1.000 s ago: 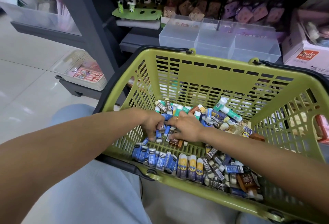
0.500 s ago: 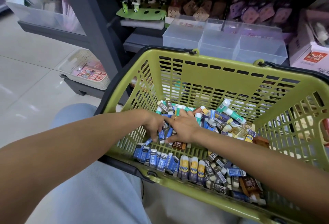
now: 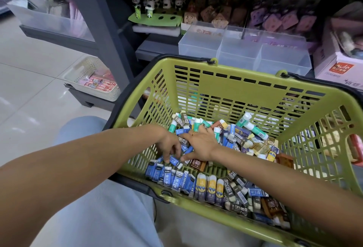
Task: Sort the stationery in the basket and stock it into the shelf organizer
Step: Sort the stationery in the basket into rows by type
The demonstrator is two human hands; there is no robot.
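Moved nearer to the body since 1 second ago: left hand (image 3: 170, 144), then up in the loose pile, now with fingers curled down on a small blue-sleeved eraser (image 3: 175, 160) just above the tidy row of blue erasers (image 3: 170, 177) at the near wall. Seems to be pinching it, though exact grip hard to see. Probably brought here to join that row, same kind with same kind.

Right hand (image 3: 200, 144) lying palm down and spread on the mixed pile of erasers and green-white glue sticks (image 3: 231, 136), fingers mostly straight, thumb reaching toward the blue eraser. Holding nothing that can be seen; likely pressing the pile back to keep the sorted zone free.

Green slotted plastic shopping basket (image 3: 231, 81) resting on the lap, so both hands reach the bottom. Along its near wall also a row of yellow-topped erasers (image 3: 209, 187) and grey 2B erasers (image 3: 235, 191), grouped already.

Clear plastic shelf organizer with 3 compartments (image 3: 243, 54) just behind the basket, apparently with no stock inside yet. Judged: sorting well underway, stocking not started.
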